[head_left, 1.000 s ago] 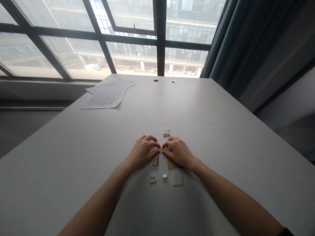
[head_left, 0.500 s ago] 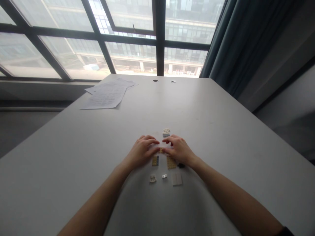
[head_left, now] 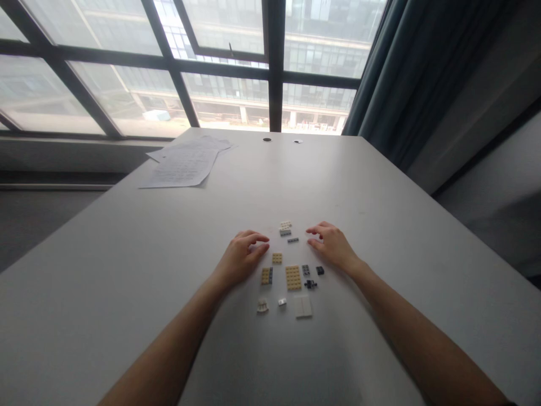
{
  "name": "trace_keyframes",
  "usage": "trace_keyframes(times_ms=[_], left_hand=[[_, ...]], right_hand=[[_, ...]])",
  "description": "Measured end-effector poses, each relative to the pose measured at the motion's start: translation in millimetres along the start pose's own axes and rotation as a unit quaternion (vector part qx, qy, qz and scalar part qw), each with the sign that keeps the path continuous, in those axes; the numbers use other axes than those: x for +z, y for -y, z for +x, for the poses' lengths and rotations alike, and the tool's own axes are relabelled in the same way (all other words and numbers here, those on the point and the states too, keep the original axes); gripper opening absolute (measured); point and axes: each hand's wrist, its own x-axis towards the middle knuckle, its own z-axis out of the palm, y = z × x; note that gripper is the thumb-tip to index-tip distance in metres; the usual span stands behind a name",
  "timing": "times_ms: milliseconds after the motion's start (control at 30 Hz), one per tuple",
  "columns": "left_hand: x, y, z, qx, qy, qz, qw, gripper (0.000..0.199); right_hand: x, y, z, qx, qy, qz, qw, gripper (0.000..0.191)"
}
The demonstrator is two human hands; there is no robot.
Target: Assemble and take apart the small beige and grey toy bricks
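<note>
My left hand (head_left: 247, 255) rests on the table, fingers apart and holding nothing, just left of a small tan building-brick plate (head_left: 277, 258). My right hand (head_left: 332, 245) is open too, to the right of a thin dark grey brick strip (head_left: 293, 241). Between the hands, farther off, lie a white studded piece (head_left: 285, 224) and a grey brick (head_left: 285, 232) close together. Nearer me are a tan-and-grey piece (head_left: 266, 276), a larger tan plate (head_left: 293, 277), a dark grey studded piece (head_left: 306, 270), a black piece (head_left: 320, 270) and a dark piece with side pins (head_left: 310, 285).
Closest to me lie a whitish ridged piece (head_left: 262, 306), a small white piece (head_left: 282, 303) and a flat white tile piece (head_left: 303, 307). Printed papers (head_left: 181, 163) are spread on the white table (head_left: 127, 248) at far left. A dark curtain (head_left: 393, 84) hangs right of the window.
My right hand has moved right, away from the small tan plate, and my left hand has drawn slightly left. The grey strip and dark pieces now show.
</note>
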Motion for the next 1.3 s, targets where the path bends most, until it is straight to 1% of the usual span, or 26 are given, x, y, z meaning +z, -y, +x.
trace_keyframes(times_ms=[100, 200, 300, 433, 500, 567, 633, 700, 800, 867, 1033, 1133, 1300], left_hand=[[1.9, -2.0, -0.1, 0.011, -0.012, 0.008, 1.000, 0.022], [2.4, -7.7, -0.4, 0.043, -0.025, 0.023, 0.998, 0.018], [1.9, -15.9, -0.8, 0.089, -0.040, 0.034, 0.995, 0.014], [2.6, -25.4, -2.5, 0.145, -0.068, 0.051, 0.986, 0.014], [3.8, -29.2, -3.9, 0.182, -0.079, 0.074, 0.977, 0.017], [5.0, -33.2, -5.2, 0.225, -0.088, 0.098, 0.965, 0.020], [5.3, -37.5, -6.3, 0.262, -0.099, 0.109, 0.954, 0.020], [4.7, -41.6, -7.0, 0.284, -0.113, 0.103, 0.947, 0.017], [3.0, -45.3, -7.4, 0.291, -0.133, 0.079, 0.944, 0.013], [2.0, -45.7, -7.3, 0.292, -0.140, 0.071, 0.943, 0.011], [2.0, -42.6, -7.0, 0.292, -0.150, 0.070, 0.942, 0.009], [2.4, -41.5, -7.6, 0.283, -0.156, 0.061, 0.944, 0.007], [1.8, -42.5, -8.6, 0.270, -0.156, 0.061, 0.948, 0.005]], right_hand=[[11.7, 4.5, 0.1, -0.018, 0.016, -0.007, 1.000, 0.022], [18.3, 12.3, 3.5, -0.037, 0.021, -0.011, 0.999, 0.018], [20.2, 16.6, 5.6, -0.046, 0.029, 0.005, 0.998, 0.012], [17.3, 18.6, 2.1, -0.043, 0.027, 0.022, 0.998, 0.011], [13.3, 21.3, -1.5, -0.029, 0.028, 0.070, 0.997, 0.011], [8.5, 26.0, -5.5, -0.009, 0.041, 0.161, 0.986, 0.010], [4.4, 31.6, -9.2, 0.002, 0.069, 0.261, 0.963, 0.011], [2.1, 36.9, -12.0, 0.011, 0.107, 0.335, 0.936, 0.016], [1.5, 41.8, -14.1, 0.030, 0.146, 0.398, 0.905, 0.023], [1.9, 43.2, -14.2, 0.039, 0.153, 0.419, 0.894, 0.026], [1.6, 44.5, -14.2, 0.042, 0.140, 0.418, 0.896, 0.027], [-0.3, 45.6, -14.8, 0.037, 0.128, 0.422, 0.897, 0.024], [-4.1, 46.8, -15.4, 0.021, 0.134, 0.452, 0.882, 0.022]])
